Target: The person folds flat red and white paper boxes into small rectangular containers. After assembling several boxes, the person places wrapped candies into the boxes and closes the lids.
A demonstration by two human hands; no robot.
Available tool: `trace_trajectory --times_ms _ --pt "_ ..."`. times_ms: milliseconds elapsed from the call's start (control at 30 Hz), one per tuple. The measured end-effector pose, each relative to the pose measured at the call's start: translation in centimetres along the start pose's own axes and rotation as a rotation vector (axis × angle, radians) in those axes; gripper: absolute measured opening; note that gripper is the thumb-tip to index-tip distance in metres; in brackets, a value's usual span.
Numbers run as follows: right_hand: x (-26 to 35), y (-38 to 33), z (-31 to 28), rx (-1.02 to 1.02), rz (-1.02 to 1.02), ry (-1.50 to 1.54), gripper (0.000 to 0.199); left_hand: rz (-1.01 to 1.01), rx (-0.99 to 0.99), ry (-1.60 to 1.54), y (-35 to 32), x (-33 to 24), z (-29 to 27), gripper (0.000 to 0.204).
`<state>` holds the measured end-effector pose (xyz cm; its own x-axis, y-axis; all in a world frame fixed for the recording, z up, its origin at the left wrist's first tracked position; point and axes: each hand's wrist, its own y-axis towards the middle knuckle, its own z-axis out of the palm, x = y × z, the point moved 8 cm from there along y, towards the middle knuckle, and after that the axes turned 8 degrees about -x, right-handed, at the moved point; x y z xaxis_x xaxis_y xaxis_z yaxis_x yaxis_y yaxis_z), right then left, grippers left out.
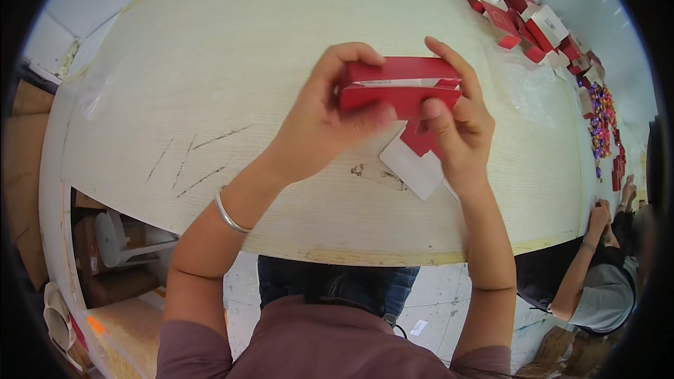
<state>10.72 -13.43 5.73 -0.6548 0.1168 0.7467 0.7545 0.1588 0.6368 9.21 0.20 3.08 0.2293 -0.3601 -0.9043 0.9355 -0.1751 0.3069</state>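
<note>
box (400,88) between both hands above table (210,98) | box pile (533,17) far right

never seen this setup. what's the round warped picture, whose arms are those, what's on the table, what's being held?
There is no machine here: a person works with two bare hands. The single picture comes from a wide fisheye camera worn on the person's head, looking down, which is why the table edges bend and the corners go dark. The forearms rising from the lower edge belong to the wearer.

The left hand and the right hand together grip a red carton, partly folded, with a white inside and a flap hanging below it. The left wrist wears a metal bangle.

On the pale wooden table, a pile of red and white boxes lies at the far right, with small colourful wrapped pieces beyond it. At the right edge another person's hand rests on the table.
</note>
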Motion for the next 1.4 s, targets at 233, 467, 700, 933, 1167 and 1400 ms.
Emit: trace_trajectory --times_ms 233,467,700,933,1167,1400 --pt "0.6 -0.4 -0.3 -0.059 0.024 0.08 0.024 0.26 -0.05 0.215 -0.2 -1.6 -0.2 0.051" --pt "0.9 -1.9 2.6 0.03 0.027 0.079 0.023 0.278 -0.399 0.055 -0.3 -2.1 -2.6 0.076" --pt "2.5 -0.3 -1.2 -0.195 -0.268 -0.141 0.035 0.223 -0.091 0.249 1.1 -2.3 -3.0 0.053" --pt "-1.7 -2.6 3.5 0.119 0.486 0.429 0.018 0.151 -0.065 0.348 0.6 -0.8 -1.5 0.066" --pt "-2.5 -3.8 4.5 0.094 0.6 0.588 0.017 -0.088 -0.048 0.199 0.2 0.5 -0.8 0.061" --pt "-2.0 -3.2 3.9 -0.027 0.567 0.819 0.014 -0.04 -0.065 0.221 0.0 0.0 -0.6 0.056"
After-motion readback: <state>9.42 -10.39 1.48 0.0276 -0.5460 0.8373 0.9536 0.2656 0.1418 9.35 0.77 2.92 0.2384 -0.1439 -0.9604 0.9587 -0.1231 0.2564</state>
